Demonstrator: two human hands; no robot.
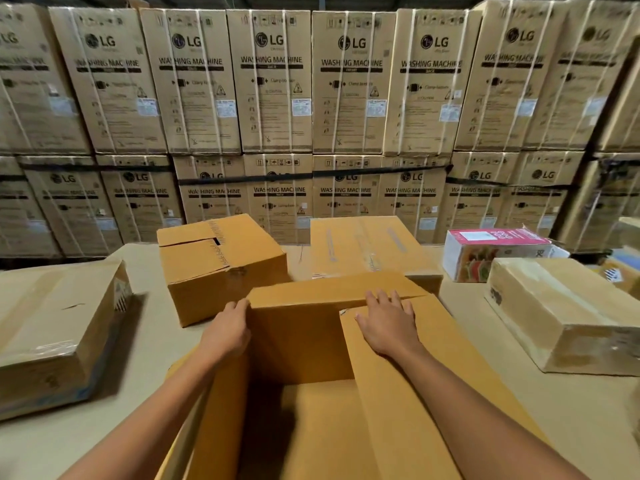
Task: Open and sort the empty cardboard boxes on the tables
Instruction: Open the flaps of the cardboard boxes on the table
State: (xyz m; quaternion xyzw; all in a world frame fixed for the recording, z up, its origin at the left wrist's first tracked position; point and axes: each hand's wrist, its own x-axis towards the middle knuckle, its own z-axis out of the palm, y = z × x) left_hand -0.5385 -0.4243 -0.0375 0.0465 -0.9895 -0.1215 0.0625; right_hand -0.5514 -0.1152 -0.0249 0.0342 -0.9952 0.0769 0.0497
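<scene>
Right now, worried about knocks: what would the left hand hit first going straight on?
Probably the brown box beyond it: the left hand grips the left corner of the open box and points that way. Depth is unclear.

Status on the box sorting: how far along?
Done: the large brown cardboard box in front stands open, nothing visible inside. In hand: the left hand grips its far flap's corner; the right hand lies flat on its right flap. Left: the brown cardboard box at back left, the pale taped box at right and the pale box at left all look closed.
</scene>
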